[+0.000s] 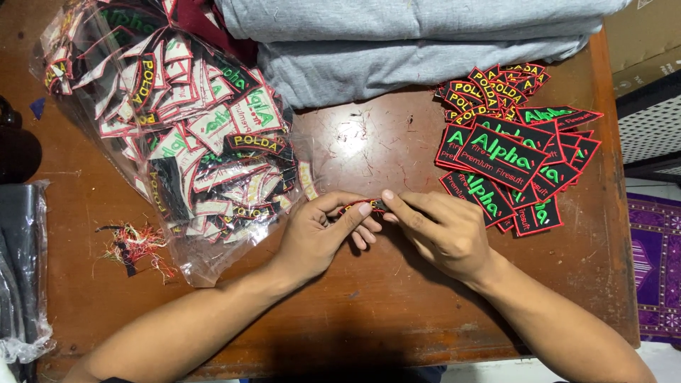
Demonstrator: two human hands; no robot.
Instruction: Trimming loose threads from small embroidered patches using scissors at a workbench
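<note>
My left hand and my right hand meet at the middle of a worn brown wooden table. Together they pinch a small black embroidered patch with a red border, held edge-on between the fingertips of both hands. Most of the patch is hidden by my fingers. A clear plastic bag stuffed with several similar patches lies just left of my left hand. To the right of my right hand, a spread pile of black patches with red borders and green or yellow lettering lies face up.
Folded grey fabric is stacked along the far edge. A tuft of red and white thread scraps lies at the left. Black material in clear plastic hangs off the left edge. A purple patterned mat lies on the floor at right.
</note>
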